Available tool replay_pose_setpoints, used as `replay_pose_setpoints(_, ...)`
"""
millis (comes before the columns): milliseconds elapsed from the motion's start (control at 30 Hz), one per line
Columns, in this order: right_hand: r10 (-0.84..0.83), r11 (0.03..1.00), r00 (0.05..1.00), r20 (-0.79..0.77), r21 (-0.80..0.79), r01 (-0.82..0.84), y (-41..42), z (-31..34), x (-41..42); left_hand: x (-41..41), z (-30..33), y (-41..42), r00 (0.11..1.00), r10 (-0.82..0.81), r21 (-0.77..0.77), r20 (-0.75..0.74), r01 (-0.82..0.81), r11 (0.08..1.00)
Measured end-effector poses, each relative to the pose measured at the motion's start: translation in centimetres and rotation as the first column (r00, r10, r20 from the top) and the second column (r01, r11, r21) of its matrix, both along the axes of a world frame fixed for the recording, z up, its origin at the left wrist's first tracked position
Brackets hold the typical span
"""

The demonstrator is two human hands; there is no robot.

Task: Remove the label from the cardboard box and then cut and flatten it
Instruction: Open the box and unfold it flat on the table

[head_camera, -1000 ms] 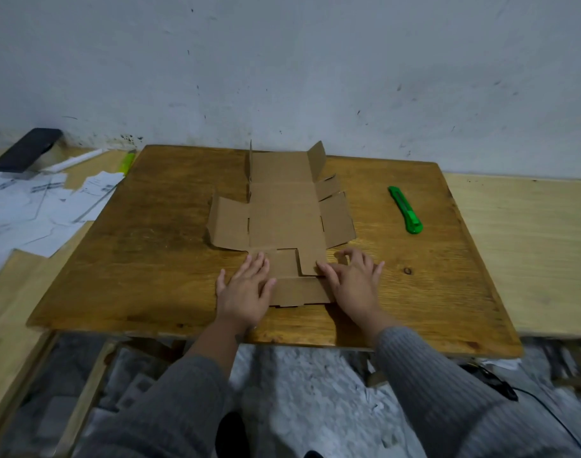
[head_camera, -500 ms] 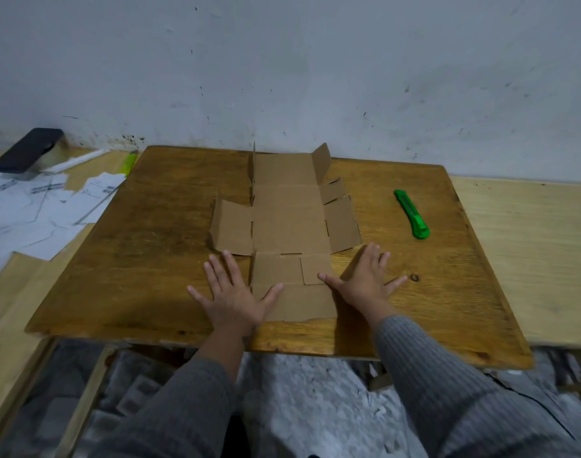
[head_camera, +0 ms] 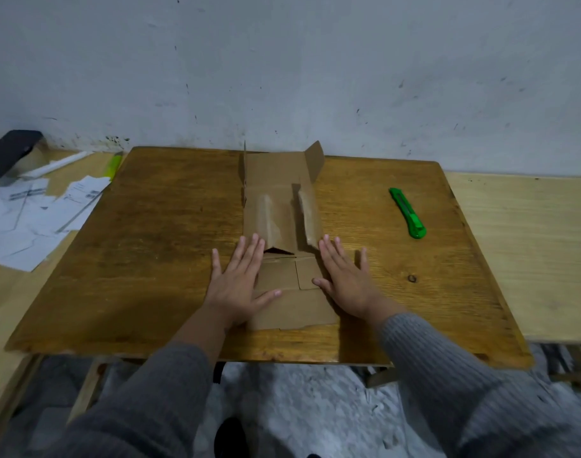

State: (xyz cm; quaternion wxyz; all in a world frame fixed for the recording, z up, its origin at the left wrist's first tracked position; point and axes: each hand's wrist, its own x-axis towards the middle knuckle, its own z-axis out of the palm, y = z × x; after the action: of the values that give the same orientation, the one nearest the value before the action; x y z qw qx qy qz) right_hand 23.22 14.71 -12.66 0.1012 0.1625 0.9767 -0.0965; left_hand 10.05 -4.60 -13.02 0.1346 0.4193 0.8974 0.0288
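The opened brown cardboard box (head_camera: 284, 226) lay on the wooden counter (head_camera: 157, 246). The left hand (head_camera: 237, 282) and right hand (head_camera: 347, 279) pressed flat, fingers spread, hiding its side edges; the folded-in flaps were blurred.

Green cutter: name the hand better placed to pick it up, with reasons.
Right. The green cutter lies on the table to the right of the cardboard, on the right hand's side; the left hand would have to cross over the cardboard.
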Motion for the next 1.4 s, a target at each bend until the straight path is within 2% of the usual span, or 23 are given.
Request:
replay_pose_setpoints(100,0.084,0.994,0.995,0.06,0.067,-0.088,0.3,0.1,-0.2,-0.5,-0.2,0.1,0.995,-0.096,-0.062,-0.026,0.094,0.994)
replay_pose_setpoints(267,0.166,0.98,0.983,0.08,0.096,-0.173,0.5,0.4,-0.2,-0.6,-0.8,0.2,0.988,-0.149,-0.088,-0.037,0.146,0.985)
replay_pose_setpoints(500,0.28,0.94,0.956,0.09,0.176,-0.292,2.0,1.4,-0.7,-2.2,0.5,-0.3,0.965,-0.261,-0.099,0.033,0.263,0.96)
replay_pose_setpoints(733,0.384,0.921,0.923,-0.029,0.081,-0.38,2.9,0.1,0.4,-4.9,1.0,-2.9,0.869,-0.492,-0.048,0.053,0.494,0.868)
replay_pose_setpoints(867,0.471,0.882,0.882,-0.036,0.028,-0.47,4.5,0.0,0.5,-6.1,0.7,-3.5,0.821,-0.571,0.008,-0.007,0.571,0.821)
replay_pose_setpoints(1033,0.559,0.829,0.828,-0.047,0.016,-0.559,5.8,-0.4,0.2,-6.5,0.6,-3.4,0.793,-0.608,0.009,-0.043,0.609,0.793)
replay_pose_setpoints(1233,0.524,0.851,0.848,-0.084,0.019,-0.524,5.6,-0.7,0.7,-6.2,0.1,-3.2,0.817,-0.574,0.061,-0.053,0.577,0.815)
replay_pose_setpoints(1333,0.446,0.894,0.885,-0.132,0.013,-0.448,4.9,-0.5,1.4,-5.8,-0.5,-3.6,0.866,-0.5,0.126,0.027,0.493,0.861)
replay_pose_setpoints(1400,0.328,0.94,0.92,-0.216,-0.023,-0.341,3.9,-0.2,1.3,-4.8,0.0,-3.5,0.92,-0.379,0.228,0.103,0.349,0.909)
